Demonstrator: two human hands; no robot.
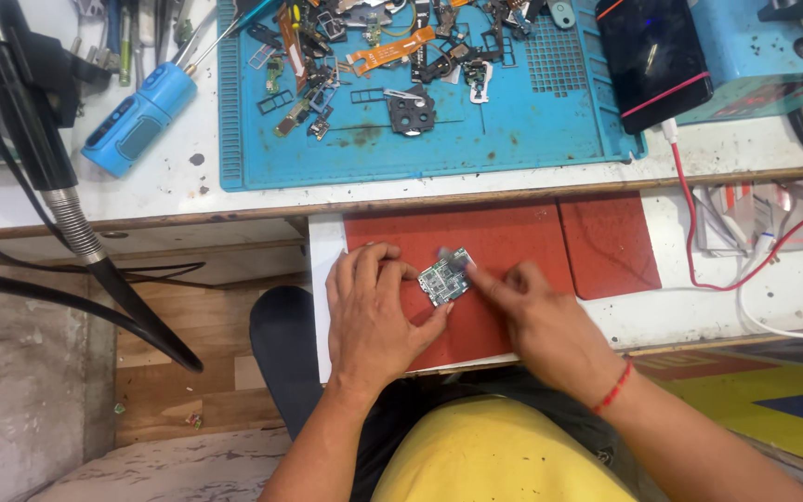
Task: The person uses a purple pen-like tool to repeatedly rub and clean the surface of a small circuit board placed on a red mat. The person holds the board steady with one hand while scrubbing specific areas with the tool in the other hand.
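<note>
A small green circuit board (pixel 445 276) lies on a red mat (pixel 504 244) on a pull-out shelf. My left hand (pixel 374 311) rests on the mat and pinches the board's left edge between thumb and fingers. My right hand (pixel 536 321), with a red thread on its wrist, reaches in from the right. Its fingertips hold a small blurred tool (pixel 448 255) against the top of the board.
A blue work mat (pixel 532 130) on the bench above holds several loose phone parts and flex cables. A blue cordless tool (pixel 137 116) lies at the left. A dark phone (pixel 652 56) lies at upper right with a red cable (pixel 699 242). A black hose (pixel 95 260) hangs left.
</note>
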